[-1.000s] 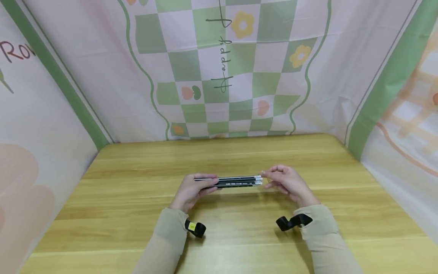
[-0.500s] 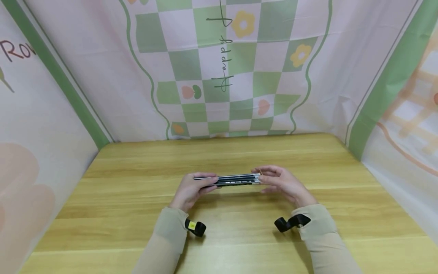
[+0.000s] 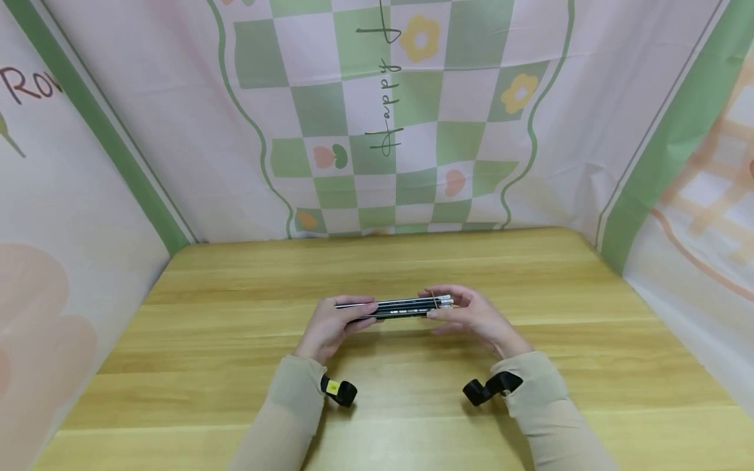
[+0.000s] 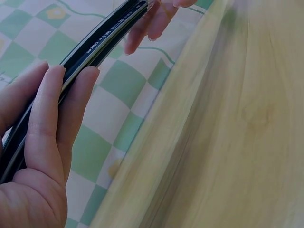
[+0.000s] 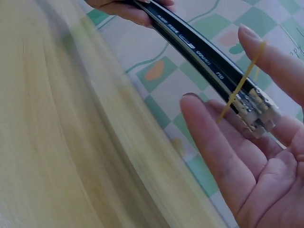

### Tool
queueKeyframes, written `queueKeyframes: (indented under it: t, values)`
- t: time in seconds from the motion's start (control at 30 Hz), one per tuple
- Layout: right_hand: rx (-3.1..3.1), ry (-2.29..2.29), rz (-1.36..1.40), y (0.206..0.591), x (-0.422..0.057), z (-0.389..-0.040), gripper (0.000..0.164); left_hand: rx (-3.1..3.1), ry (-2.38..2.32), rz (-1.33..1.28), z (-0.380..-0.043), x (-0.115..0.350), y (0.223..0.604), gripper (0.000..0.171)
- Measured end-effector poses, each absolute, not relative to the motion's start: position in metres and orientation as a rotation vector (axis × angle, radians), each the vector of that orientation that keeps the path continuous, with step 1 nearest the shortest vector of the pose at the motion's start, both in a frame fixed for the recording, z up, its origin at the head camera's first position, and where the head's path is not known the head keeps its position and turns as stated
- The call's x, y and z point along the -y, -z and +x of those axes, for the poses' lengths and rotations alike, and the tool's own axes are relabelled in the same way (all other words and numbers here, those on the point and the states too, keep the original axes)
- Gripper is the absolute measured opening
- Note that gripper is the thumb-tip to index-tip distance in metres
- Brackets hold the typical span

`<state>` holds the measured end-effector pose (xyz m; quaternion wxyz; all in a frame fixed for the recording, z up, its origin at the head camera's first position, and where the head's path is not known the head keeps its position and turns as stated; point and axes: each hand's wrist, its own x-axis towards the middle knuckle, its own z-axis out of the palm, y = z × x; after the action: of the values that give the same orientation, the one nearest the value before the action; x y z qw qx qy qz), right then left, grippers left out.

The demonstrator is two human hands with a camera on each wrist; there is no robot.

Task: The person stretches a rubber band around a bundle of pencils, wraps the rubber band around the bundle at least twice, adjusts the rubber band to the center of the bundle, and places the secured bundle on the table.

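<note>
A bundle of dark pencils [image 3: 405,305] is held level above the table, its white eraser ends [image 5: 259,121] pointing right. My left hand [image 3: 330,325] grips the bundle near its left end, fingers and thumb on opposite sides. At the eraser ends, my right hand [image 3: 480,320] has its thumb and fingers spread around the bundle. A thin yellow rubber band [image 5: 243,85] is stretched across those fingers and encircles the pencils just behind the metal ferrules. In the left wrist view, the left fingers [image 4: 45,114] lie along the pencils.
The wooden table [image 3: 235,366] extends below both hands. Behind it hangs a checked, flowered cloth [image 3: 365,118], with more printed cloth at both sides. Each wrist carries a black camera mount [image 3: 340,391].
My right hand has moved left over the eraser ends, bringing the stretched rubber band around the pencils. The left hand and the bundle have stayed nearly still.
</note>
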<state>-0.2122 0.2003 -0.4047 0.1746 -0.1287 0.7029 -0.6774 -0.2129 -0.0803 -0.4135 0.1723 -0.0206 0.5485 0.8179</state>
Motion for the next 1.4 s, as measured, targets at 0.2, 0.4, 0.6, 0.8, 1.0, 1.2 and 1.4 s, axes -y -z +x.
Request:
queueKeyframes:
  t: [0.2,0.4,0.6,0.8,1.0,1.2,1.4]
  values:
    - [-2.067,1.923,-0.320,0.404,-0.193,-0.211,0.063,-1.552,-2.316,-0.051,-0.213,0.079,0.413,0.034]
    - [-2.071,1.938,-0.307,0.405,-0.189,-0.211,0.059,-1.538,-2.330,-0.068,-0.212,0.078,0.412,0.033]
    - [-2.050,1.979,-0.281,0.404,-0.189,-0.210,0.042,-1.530,-2.321,-0.065,-0.212,0.078,0.412,0.034]
    - [-2.031,2.001,-0.267,0.403,-0.188,-0.210,0.037,-1.539,-2.300,-0.047,-0.211,0.078,0.412,0.035]
    - [-2.061,1.984,-0.258,0.405,-0.187,-0.211,0.040,-1.526,-2.315,-0.057,-0.211,0.077,0.412,0.036]
    - [-2.079,1.976,-0.266,0.408,-0.187,-0.212,0.058,-1.510,-2.334,-0.078,-0.212,0.077,0.413,0.038]
    - [-2.062,1.979,-0.312,0.410,-0.187,-0.212,0.060,-1.477,-2.336,-0.100,-0.211,0.078,0.412,0.044]
